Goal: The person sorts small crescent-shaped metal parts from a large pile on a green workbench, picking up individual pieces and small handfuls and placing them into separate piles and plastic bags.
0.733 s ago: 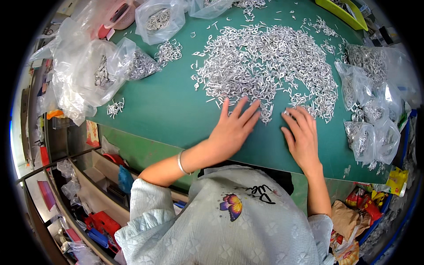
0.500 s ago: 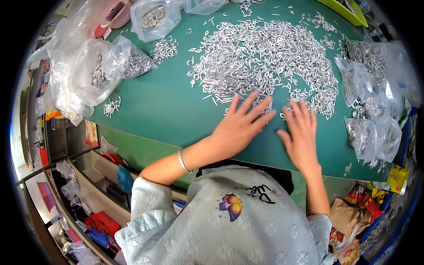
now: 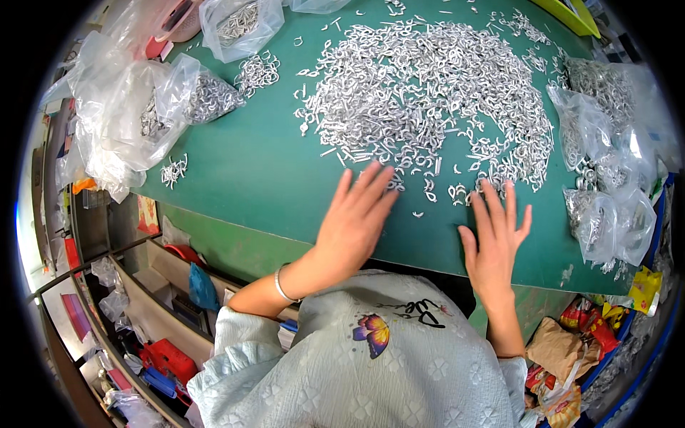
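A broad heap of small silvery metal pieces (image 3: 428,93), hooks, rings and short pins among them, is spread over a green tabletop (image 3: 242,178). At the heap's near edge my left hand (image 3: 357,217) lies palm down with its fingers stretched out, fingertips by a few loose pieces. My right hand (image 3: 496,239) is flat too, its fingers spread, and its tips touch or nearly touch pieces at the near right of the heap. Neither hand holds anything that I can see. Between the hands a single small piece (image 3: 417,214) lies apart from the rest.
Clear plastic bags of metal pieces stand at the left (image 3: 210,96), the far left (image 3: 239,25) and the right (image 3: 603,221). Small piles (image 3: 257,73) (image 3: 173,171) lie near the left bags. A yellow-green tray (image 3: 571,16) sits at the far right. Open shelving (image 3: 157,285) is below left.
My hands have moved apart: the left one to the left and slightly nearer me, the right one a little rightward and nearer. A few loose pieces now show between them.
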### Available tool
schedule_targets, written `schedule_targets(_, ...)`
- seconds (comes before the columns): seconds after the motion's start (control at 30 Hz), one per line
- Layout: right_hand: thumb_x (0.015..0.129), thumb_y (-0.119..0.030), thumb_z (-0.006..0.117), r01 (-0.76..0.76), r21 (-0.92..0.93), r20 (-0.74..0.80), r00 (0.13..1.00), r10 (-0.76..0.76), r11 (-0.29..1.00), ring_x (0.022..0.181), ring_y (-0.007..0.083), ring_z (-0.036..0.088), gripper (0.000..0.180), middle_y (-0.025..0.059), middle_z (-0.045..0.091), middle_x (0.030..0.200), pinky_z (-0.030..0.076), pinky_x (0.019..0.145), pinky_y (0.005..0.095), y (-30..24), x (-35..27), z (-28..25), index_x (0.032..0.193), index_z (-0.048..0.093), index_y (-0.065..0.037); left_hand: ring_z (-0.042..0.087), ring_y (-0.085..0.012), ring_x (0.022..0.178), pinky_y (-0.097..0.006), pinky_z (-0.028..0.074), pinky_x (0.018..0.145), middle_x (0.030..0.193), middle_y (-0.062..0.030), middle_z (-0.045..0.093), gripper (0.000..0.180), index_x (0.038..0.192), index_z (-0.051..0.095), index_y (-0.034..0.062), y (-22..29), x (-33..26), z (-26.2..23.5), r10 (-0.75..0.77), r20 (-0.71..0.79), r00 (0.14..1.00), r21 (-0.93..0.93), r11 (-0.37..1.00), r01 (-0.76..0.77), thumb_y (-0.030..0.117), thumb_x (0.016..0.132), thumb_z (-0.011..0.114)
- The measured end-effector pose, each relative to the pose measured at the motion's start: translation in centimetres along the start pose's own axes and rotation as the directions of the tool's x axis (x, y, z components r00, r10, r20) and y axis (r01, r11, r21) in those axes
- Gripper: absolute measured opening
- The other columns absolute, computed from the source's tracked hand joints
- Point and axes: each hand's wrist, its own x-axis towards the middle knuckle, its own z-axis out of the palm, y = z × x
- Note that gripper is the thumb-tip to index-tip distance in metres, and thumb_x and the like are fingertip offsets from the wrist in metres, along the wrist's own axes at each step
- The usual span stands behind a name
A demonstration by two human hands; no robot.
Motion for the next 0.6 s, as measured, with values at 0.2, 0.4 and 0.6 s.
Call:
schedule_targets(0.2, 0.079, -0.028, 0.072, 0.106, 0.003, 0.131, 0.986, -0.106, 0.994, 0.144, 0.0343, 0.024, 0.062, 0.0019, 0.037, 0.152, 0.015, 0.105, 0.0725, -2.2, 0.8, 0.8, 0.134, 0.053, -0.006, 0.044, -0.0371, 0.134, -0.054, 0.031, 0.110, 0.141, -0.0187, 0.049, 0.043, 0.122, 0.057, -0.0045, 1.1, 0.3, 0.9, 0.128, 0.045, 0.991, -0.116, 0.986, -0.122, -0.008, 0.079, 0.060)
schedule_targets(0.4, 0.075, -0.027, 0.074, 0.076, 0.137, 0.164, 0.981, -0.099, 0.988, 0.145, 0.0318, 0.023, 0.072, 0.0035, 0.035, 0.153, 0.011, 0.105, 0.0741, -2.1, -1.8, 0.2, 0.137, 0.049, -0.004, 0.041, -0.0370, 0.135, -0.053, 0.030, 0.110, 0.141, -0.0210, 0.047, 0.046, 0.122, 0.056, -0.0084, 1.8, -1.2, 1.1, 0.150, 0.012, 0.989, -0.159, 0.976, -0.147, 0.002, 0.077, 0.058)
schedule_targets(0.6, 0.075, -0.028, 0.074, 0.133, 0.143, 0.241, 0.956, -0.165, 0.981, 0.145, 0.0307, 0.025, 0.071, 0.0043, 0.036, 0.153, 0.009, 0.105, 0.0735, -2.0, -2.3, -0.8, 0.137, 0.049, -0.003, 0.051, -0.0322, 0.122, -0.047, 0.038, 0.099, 0.133, -0.0165, 0.053, 0.042, 0.118, 0.060, -0.0026, 1.8, -1.1, 1.4, 0.109, -0.070, 0.992, -0.134, 0.984, -0.118, 0.003, 0.076, 0.065)
